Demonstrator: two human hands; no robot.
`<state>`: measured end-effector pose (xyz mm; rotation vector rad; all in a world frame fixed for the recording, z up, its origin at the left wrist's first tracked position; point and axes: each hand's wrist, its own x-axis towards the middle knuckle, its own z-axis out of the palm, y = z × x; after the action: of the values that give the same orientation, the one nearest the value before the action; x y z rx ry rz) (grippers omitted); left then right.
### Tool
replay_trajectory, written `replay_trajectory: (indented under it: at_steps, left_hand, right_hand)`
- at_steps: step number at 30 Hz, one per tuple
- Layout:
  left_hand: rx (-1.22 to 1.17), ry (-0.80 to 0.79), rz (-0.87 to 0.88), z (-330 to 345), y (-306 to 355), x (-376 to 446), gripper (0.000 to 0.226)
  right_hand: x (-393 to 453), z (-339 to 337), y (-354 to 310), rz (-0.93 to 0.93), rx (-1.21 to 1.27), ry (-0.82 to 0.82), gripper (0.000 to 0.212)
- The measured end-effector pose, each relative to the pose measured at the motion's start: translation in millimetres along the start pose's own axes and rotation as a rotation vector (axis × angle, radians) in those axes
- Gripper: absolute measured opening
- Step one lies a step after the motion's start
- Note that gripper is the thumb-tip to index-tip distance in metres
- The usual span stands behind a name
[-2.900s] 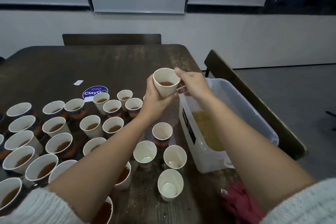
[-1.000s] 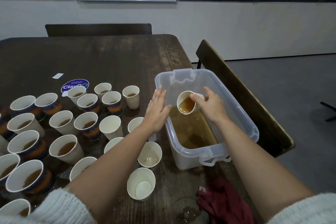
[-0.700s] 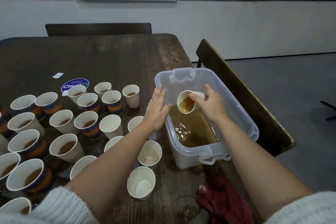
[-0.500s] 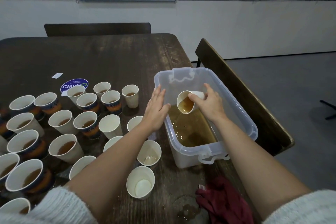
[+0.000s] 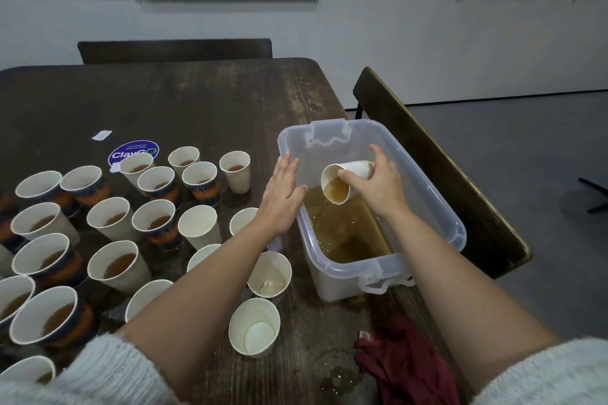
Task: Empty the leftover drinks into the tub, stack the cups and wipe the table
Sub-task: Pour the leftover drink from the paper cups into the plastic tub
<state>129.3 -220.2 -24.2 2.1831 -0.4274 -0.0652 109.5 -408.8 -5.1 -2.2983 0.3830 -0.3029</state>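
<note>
My right hand grips a white paper cup, tipped mouth-down over the clear plastic tub; brown drink runs from it into the brown liquid in the tub. My left hand rests with straight fingers against the tub's left rim. Several paper cups with brown drink stand on the left of the dark wooden table. Three empty cups stand near the front, just left of the tub.
A dark red cloth lies crumpled at the table's front right, with a small wet puddle beside it. A round blue sticker is stuck behind the cups. Chairs stand at the far side and the right side.
The cup passed from my left hand to my right, which carried it over the tub and has tilted it further; the drink is pouring out. My left hand moved to the tub's rim.
</note>
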Motion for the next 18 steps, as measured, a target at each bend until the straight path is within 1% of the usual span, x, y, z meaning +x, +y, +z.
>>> replay_trajectory:
  at_steps: [18]
  left_hand:
    - [-0.004,0.006,0.013,0.6,-2.4,0.7,0.056]
  right_hand:
    - [-1.1,-1.1,-1.5,-0.048,-0.036,0.019,0.096]
